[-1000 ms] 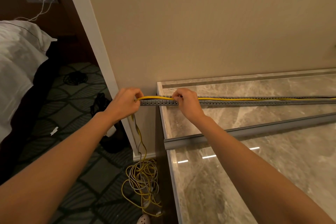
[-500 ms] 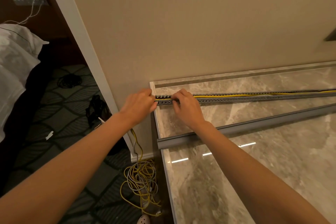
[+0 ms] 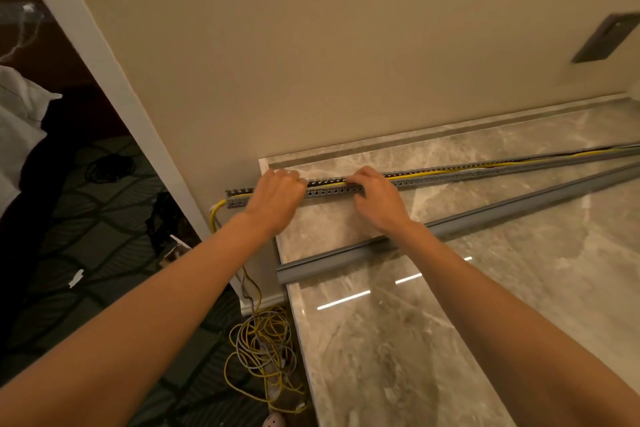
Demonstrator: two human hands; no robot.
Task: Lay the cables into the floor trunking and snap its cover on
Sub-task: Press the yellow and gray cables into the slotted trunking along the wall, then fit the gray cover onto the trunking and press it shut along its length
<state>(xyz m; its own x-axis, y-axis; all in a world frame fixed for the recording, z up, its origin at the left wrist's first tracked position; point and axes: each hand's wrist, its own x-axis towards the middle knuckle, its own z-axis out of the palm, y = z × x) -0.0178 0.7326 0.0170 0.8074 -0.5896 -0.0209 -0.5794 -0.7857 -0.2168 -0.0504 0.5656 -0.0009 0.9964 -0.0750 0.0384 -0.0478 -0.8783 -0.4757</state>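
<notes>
A grey slotted trunking (image 3: 450,175) lies along the marble surface (image 3: 450,322) near the wall, its left end sticking out past the marble's edge. A yellow cable (image 3: 433,170) runs inside it and drops out of the left end (image 3: 214,215). My left hand (image 3: 275,199) is curled over the trunking near that end. My right hand (image 3: 375,198) has its fingertips curled on the trunking's top edge a little to the right. The grey cover (image 3: 450,227) lies loose on the marble, nearer to me, under my right forearm.
Coiled yellow and grey cable (image 3: 263,357) lies on the patterned carpet (image 3: 86,253) below the marble's edge. A white door frame (image 3: 104,62) and a beige wall stand behind. White bedding (image 3: 17,121) is at the far left.
The trunking's left end now sticks out past the marble's edge, beyond my left hand. Both hands stay on it, the right one farther from the left. The view has shifted right.
</notes>
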